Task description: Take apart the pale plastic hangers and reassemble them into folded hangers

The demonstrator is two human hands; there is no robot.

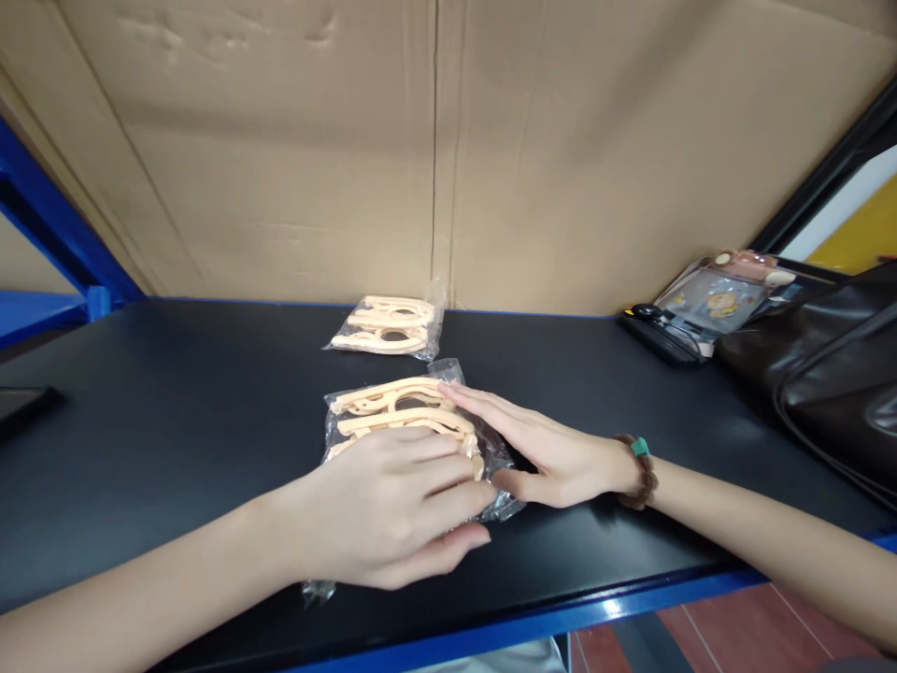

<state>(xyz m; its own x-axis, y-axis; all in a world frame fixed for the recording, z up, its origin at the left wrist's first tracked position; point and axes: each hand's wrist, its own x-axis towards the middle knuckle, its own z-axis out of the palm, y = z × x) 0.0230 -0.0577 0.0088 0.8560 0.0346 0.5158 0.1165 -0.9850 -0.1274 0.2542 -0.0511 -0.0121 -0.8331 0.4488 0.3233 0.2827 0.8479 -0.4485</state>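
Note:
A clear plastic bag of beige folding hangers (406,418) lies on the black tabletop (210,411) in front of me. Across its near part rests my left hand (399,505), palm down, its fingers stretched out to the right and covering some of the hangers. My right hand (550,458) is at the bag's right side, thumb apart from the straight fingers, the fingertips touching the upper right corner. Loose film shows between and below the hands. Behind it, a second clear bag of beige folding hangers (392,322) lies flat, touched by neither hand.
Cardboard (434,150) walls off the back of the table. At the right are a black bag (827,365), a clear decorated pouch (721,294) and a dark case with a cable (662,335). A dark flat object (24,407) lies at the left edge. Blue metal frames the table.

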